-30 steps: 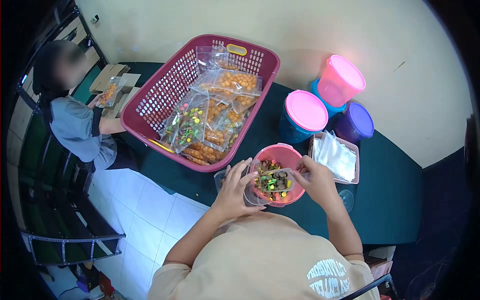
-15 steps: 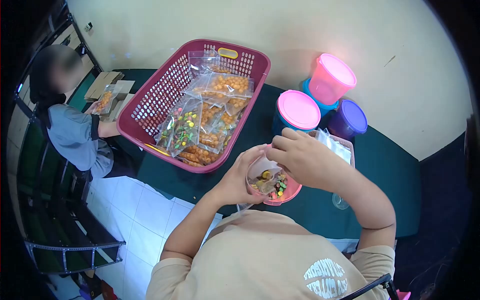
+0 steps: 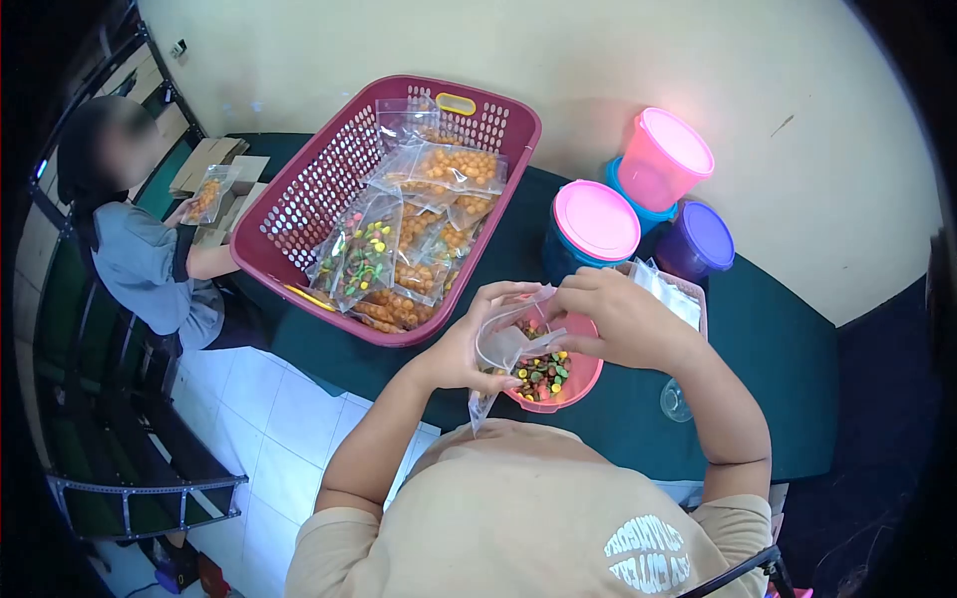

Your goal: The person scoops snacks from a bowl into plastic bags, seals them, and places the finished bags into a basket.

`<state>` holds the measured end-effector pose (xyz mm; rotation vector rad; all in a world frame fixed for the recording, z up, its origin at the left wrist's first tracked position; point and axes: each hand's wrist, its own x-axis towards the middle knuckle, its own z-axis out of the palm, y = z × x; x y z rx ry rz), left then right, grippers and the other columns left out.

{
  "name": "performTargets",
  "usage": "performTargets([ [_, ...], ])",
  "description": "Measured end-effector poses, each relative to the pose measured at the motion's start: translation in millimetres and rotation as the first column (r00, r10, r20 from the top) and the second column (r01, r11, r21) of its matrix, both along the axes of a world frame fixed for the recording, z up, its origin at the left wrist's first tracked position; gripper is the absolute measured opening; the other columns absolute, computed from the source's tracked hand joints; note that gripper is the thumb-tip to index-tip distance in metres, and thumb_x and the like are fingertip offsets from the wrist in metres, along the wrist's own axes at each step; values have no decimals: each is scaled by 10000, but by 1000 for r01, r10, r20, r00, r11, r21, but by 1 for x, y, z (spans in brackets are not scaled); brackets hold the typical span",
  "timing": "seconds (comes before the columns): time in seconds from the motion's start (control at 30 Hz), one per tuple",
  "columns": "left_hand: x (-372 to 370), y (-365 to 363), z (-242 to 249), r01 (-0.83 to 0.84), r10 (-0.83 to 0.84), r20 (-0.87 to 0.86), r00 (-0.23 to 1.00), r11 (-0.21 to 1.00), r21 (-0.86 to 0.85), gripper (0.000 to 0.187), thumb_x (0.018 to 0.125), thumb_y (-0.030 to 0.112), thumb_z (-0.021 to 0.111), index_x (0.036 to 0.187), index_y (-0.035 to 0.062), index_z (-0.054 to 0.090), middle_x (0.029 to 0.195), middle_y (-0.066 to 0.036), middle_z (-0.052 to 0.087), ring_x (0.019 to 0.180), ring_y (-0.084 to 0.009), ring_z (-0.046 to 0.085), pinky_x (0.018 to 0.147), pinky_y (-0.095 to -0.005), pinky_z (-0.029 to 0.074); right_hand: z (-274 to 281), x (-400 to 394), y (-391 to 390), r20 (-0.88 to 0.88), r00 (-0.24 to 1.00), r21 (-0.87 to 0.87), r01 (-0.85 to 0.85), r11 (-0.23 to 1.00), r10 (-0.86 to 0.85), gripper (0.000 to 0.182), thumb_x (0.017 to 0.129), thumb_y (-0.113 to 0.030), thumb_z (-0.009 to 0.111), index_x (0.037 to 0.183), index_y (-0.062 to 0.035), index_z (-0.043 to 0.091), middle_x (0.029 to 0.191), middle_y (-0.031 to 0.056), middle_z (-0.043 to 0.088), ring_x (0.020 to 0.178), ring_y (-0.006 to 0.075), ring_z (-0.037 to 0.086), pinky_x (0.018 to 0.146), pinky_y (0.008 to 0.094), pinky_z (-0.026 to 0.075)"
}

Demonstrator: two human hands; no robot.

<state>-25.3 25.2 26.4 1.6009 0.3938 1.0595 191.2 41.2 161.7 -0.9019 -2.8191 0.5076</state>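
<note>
My left hand [image 3: 467, 351] is wrapped around a clear plastic bag [image 3: 501, 342] and holds it tilted over the left side of a pink tub [image 3: 588, 379]. My right hand [image 3: 613, 317] pinches the upper edge of this same bag from the right. Small pieces in brown, green, yellow and pink [image 3: 546, 377] lie in the tub below both hands. The bag's lower corner hangs down past my left thumb; how much is inside it is hard to make out.
A maroon basket [image 3: 384, 337] of filled bags stands to the left. Lidded tubs, pink-topped [image 3: 596, 219] and purple [image 3: 698, 239], stand at the back right. Near my right forearm are a container with clear bags [image 3: 670, 297] and a clear round vessel [image 3: 676, 402]. Another person [image 3: 150, 264] holds a bag at far left.
My right hand has moved slightly down and its fingers have shifted along the bag's edge. The bag has tilted, its mouth now spread between both hands, and more of the tub's contents shows.
</note>
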Motion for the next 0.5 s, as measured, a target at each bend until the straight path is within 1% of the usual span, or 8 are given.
performTargets([
  [0.13, -2, 7, 3, 37, -37, 10, 999, 998, -50, 1049, 580, 181, 820, 1414, 135, 185, 1454, -203, 281, 1367, -322, 299, 1128, -484, 248, -10, 9, 6, -18, 999, -12, -44, 999, 44, 198, 801, -211, 695, 955, -95, 647, 873, 56, 609, 908, 228, 570, 831, 374, 416],
  [0.2, -3, 9, 7, 126, -116, 85, 990, 985, -119, 1043, 595, 195, 818, 1415, 120, 178, 1461, -201, 274, 1373, -320, 292, 1128, -479, 248, -10, 9, 7, -26, 998, -27, -56, 998, 55, 190, 796, -187, 692, 953, -91, 645, 889, 56, 605, 902, 232, 561, 827, 372, 412],
  [0.27, -6, 16, 3, 153, -147, 49, 988, 975, -159, 1066, 597, 238, 823, 1425, 116, 163, 1468, -205, 264, 1373, -325, 295, 1121, -474, 263, -8, 9, 11, -32, 997, -36, -70, 997, 69, 183, 791, -163, 690, 950, -88, 643, 904, 56, 601, 897, 235, 552, 822, 371, 407],
  [0.33, -6, 22, 7, 249, -230, 132, 964, 956, -156, 1117, 581, 316, 831, 1443, 142, 142, 1473, -213, 263, 1360, -335, 317, 1105, -479, 289, -3, 7, 18, -254, 967, 222, 39, 974, 19, 166, 775, -124, 688, 929, -80, 642, 939, 59, 583, 904, 248, 526, 801, 378, 408],
  [0.37, -6, 25, 10, 257, -234, 153, 960, 954, -153, 1185, 540, 414, 834, 1456, 189, 118, 1470, -235, 265, 1346, -371, 332, 1089, -505, 307, 5, 7, 19, -315, 949, 168, 76, 983, -20, 131, 769, -101, 685, 890, -68, 644, 1022, 73, 559, 935, 261, 509, 813, 389, 417],
  [0.4, -4, 24, 15, 257, -234, 152, 960, 954, -152, 1185, 540, 414, 834, 1456, 189, 118, 1470, -235, 265, 1346, -371, 332, 1089, -505, 307, 11, 6, 17, -316, 949, 169, 76, 983, -19, 131, 769, -101, 685, 890, -68, 644, 1022, 73, 559, 935, 261, 509, 813, 389, 417],
  [0.47, 0, 21, 22, 397, -279, 409, 869, 886, -240, 1206, 517, 488, 820, 1457, 224, 112, 1460, -253, 273, 1324, -397, 355, 1076, -514, 319, 17, 1, 14, -377, 922, 69, 116, 991, -82, 106, 771, -102, 683, 858, -55, 644, 1077, 83, 540, 973, 264, 498, 844, 396, 426],
  [0.5, 3, 20, 24, 396, -267, 422, 866, 882, -255, 1217, 485, 528, 812, 1453, 242, 132, 1436, -256, 294, 1292, -413, 381, 1063, -519, 329, 14, -2, 13, -325, 945, 50, 67, 997, -47, 137, 784, -134, 679, 897, -58, 667, 1130, 93, 514, 1030, 276, 476, 904, 405, 409],
])
